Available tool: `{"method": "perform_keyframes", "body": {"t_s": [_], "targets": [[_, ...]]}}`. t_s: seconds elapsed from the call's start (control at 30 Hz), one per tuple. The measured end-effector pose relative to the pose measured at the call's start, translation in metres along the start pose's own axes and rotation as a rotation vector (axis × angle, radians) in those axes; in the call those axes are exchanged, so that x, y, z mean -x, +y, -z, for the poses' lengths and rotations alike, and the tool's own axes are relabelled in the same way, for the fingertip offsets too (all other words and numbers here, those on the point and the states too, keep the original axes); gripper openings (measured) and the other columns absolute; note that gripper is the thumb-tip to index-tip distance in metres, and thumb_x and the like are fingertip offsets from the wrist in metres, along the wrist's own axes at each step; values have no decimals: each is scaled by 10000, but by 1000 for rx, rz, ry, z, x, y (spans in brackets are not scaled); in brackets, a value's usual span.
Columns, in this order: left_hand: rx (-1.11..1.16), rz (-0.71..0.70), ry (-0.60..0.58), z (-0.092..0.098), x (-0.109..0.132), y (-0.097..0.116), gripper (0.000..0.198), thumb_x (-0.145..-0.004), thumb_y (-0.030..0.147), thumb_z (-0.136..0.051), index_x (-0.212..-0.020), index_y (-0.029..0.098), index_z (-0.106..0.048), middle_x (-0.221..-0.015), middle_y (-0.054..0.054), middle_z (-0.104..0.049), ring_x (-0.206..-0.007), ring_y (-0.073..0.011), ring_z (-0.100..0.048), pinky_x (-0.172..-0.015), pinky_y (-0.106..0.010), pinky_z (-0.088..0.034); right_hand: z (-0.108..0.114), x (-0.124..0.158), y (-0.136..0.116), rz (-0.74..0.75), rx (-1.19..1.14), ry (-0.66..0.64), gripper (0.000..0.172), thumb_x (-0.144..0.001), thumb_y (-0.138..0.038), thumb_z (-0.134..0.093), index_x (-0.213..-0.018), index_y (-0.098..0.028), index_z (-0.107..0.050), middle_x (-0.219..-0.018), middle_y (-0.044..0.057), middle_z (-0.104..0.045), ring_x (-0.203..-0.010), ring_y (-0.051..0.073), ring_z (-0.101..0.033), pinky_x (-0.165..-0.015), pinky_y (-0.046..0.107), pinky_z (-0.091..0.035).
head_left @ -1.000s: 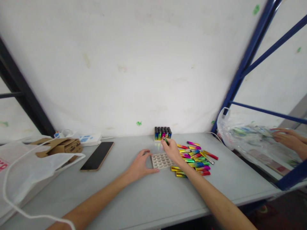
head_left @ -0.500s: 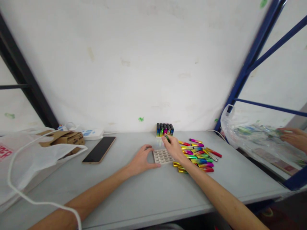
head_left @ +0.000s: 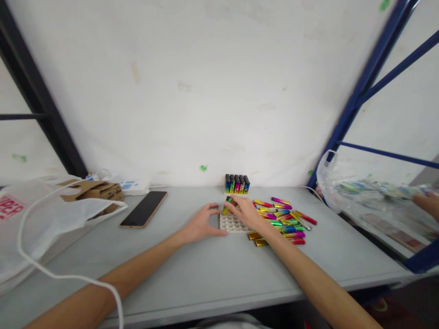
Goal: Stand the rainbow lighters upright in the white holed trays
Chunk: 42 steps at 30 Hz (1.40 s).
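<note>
A yellow-green lighter (head_left: pixel 225 208) with a dark top is pinched upright in my right hand (head_left: pixel 243 212), over the far left corner of a white tray (head_left: pixel 233 225) with rows of round holes. My left hand (head_left: pixel 203 224) rests at the tray's left side, thumb and fingers spread apart around its edge. To the right of the tray lies a loose pile of shiny multicoloured lighters (head_left: pixel 286 222), partly behind my right hand and forearm. Behind the tray, against the wall, a block of lighters (head_left: pixel 237 184) stands upright in tight rows.
On the left lie a phone (head_left: pixel 144 209), a white plastic bag (head_left: pixel 41 228), a brown cardboard box (head_left: pixel 98 195) and a white power strip (head_left: pixel 134 186). A white cable (head_left: pixel 68 277) crosses my left forearm. Beyond the blue frame (head_left: pixel 346 109), another person's hand (head_left: pixel 427 203) is near clear plastic bags.
My right hand has moved left and down with the lighter, to the tray's far left corner. My left hand stays by the tray. The other person's hand has shifted right.
</note>
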<state>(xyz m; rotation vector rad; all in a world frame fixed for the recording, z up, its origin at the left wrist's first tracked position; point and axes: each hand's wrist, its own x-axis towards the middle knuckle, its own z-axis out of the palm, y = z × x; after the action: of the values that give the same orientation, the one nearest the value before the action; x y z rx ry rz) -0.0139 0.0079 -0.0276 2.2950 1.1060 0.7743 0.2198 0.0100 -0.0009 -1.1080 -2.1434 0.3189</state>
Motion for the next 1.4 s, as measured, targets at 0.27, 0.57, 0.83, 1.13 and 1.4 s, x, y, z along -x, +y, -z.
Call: {"method": "perform_keyframes", "body": {"t_s": [0.27, 0.57, 0.83, 1.13, 1.4], "targets": [[3, 24, -21, 1, 0, -1, 772, -622, 605, -983, -1273, 241, -785, -1528, -139, -612, -1425, -380, -578, -1268, -531, -400, -1, -6, 3, 127, 154, -144, 310, -1088, -480, -586, -945, -210, -637, -917, 65, -699, -862, 230, -646, -784, 317, -463], [-92, -11, 35, -1, 5, 4, 728, -711, 632, -915, -1296, 233, -746, -1588, -134, -568, -1446, -391, -572, -1263, -518, -433, 50, 0, 34, 29, 182, -48, 344, -1124, -424, -491, -1090, -177, -727, -1022, 92, -744, -947, 223, -671, -922, 353, -512], [-122, -8, -8, 2, 7, 9, 725, -769, 632, -857, -1361, 240, -711, -1623, -99, -561, -1502, -364, -524, -1305, -465, -386, 95, 19, 89, -364, 480, -288, 220, -954, -210, -696, -1123, -127, -811, -1130, 164, -808, -1042, 276, -737, -956, 322, -523], [-101, -42, -8, 1, 5, 9, 727, -786, 611, -856, -1378, 218, -703, -1609, -116, -576, -1495, -363, -535, -1302, -472, -388, 90, 11, 77, -318, 191, 69, 335, -1055, -408, -540, -1198, -174, -733, -917, 81, -801, -689, 186, -688, -702, 285, -509], [-109, -72, 20, -1, 4, 11, 684, -794, 639, -838, -1317, 211, -727, -1517, -127, -649, -1420, -373, -604, -1260, -473, -448, 62, 2, 41, -251, -409, 238, 472, -849, -635, -754, -1009, -191, -735, -687, -31, -616, -577, 141, -494, -585, 280, -428]]}}
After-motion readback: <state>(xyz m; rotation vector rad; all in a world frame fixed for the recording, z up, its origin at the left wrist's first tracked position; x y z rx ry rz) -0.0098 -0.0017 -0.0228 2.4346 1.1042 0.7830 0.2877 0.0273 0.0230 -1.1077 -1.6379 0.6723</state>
